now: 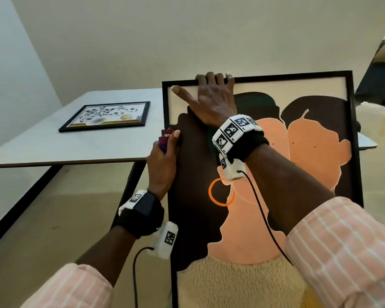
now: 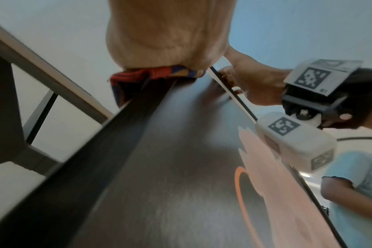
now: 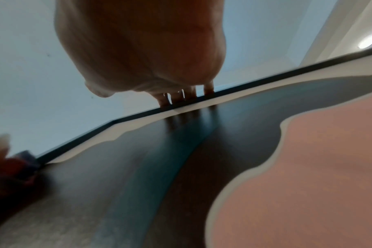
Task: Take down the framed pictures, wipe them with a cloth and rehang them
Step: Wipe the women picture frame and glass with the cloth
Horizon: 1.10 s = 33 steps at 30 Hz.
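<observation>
A large black-framed picture (image 1: pixel 298 152) with peach and dark brown shapes stands upright, leaning against the table. My right hand (image 1: pixel 211 94) grips its top edge, fingers (image 3: pixel 189 95) curled over the frame and thumb lying on the glass. My left hand (image 1: pixel 165 156) holds a red and blue patterned cloth (image 1: pixel 165 138) against the picture's left edge; in the left wrist view the cloth (image 2: pixel 155 75) is bunched under the palm on the frame. A smaller black-framed floral picture (image 1: pixel 107 116) lies flat on the table.
The grey-white table (image 1: pixel 42 147) with dark legs stands against a bare wall. Another person in a light blue shirt (image 2: pixel 355 193) stands at the right. Cables run from both wrist cameras. Tan floor lies below.
</observation>
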Each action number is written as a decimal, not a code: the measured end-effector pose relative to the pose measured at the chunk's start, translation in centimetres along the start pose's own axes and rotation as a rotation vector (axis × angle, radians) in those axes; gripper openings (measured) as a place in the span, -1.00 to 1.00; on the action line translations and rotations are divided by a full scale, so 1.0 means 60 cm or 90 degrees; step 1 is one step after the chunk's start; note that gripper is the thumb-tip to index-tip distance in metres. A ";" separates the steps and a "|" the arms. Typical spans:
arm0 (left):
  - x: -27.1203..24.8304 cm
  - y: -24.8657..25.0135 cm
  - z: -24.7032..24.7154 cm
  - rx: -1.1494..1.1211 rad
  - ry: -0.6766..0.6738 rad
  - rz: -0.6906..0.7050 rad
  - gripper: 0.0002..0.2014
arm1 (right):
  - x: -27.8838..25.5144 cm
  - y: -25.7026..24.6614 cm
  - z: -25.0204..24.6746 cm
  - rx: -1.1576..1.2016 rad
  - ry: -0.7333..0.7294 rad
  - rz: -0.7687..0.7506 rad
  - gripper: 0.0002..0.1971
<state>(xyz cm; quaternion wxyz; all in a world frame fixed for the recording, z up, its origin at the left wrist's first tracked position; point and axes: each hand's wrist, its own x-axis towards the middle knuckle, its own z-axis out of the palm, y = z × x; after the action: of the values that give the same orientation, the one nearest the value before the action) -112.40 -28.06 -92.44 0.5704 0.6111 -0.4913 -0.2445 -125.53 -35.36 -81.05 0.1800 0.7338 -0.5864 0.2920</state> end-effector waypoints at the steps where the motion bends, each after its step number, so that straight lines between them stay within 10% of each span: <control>1: 0.009 0.010 -0.002 0.006 -0.001 0.005 -0.40 | 0.001 -0.002 -0.001 0.001 -0.001 -0.001 -0.11; 33: 0.109 0.146 -0.021 -0.015 0.018 0.079 -0.38 | -0.012 -0.019 -0.026 0.043 0.014 -0.020 -0.06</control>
<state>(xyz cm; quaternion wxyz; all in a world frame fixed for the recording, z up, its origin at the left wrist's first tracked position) -111.51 -32.08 -82.21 0.5985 0.5764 -0.5170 -0.2055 -124.88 -33.61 -80.21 0.1660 0.7453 -0.5626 0.3168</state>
